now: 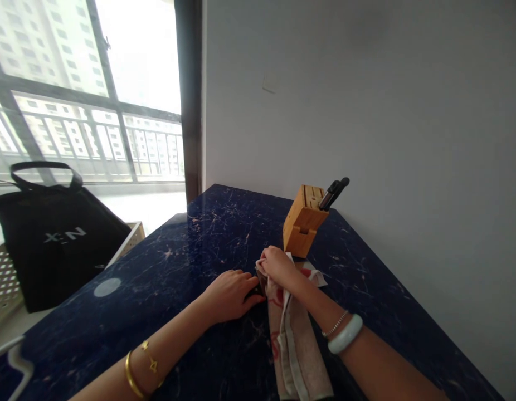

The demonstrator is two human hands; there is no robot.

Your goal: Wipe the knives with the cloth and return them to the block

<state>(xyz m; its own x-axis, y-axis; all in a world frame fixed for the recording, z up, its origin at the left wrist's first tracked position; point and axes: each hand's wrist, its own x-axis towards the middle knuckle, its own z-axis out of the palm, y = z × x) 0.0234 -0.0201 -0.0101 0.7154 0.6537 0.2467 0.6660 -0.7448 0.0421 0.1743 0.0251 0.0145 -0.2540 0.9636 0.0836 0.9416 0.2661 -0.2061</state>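
Observation:
My left hand [229,293] lies on the dark blue marble table [191,245], fingers curled around a small dark object at its fingertips that I cannot make out. My right hand [278,264] is closed in a pinch on the top end of a beige cloth with red print [297,345], pressing it against that dark object. The cloth trails back along the table under my right forearm. Just beyond my hands stands a wooden knife block [303,221] with black handles [334,192] sticking out of its top right.
A black tote bag [53,239] sits on a white perforated surface at the left, beside a large window. A plain white wall runs along the table's right side. A pale round spot [107,287] marks the tabletop at left.

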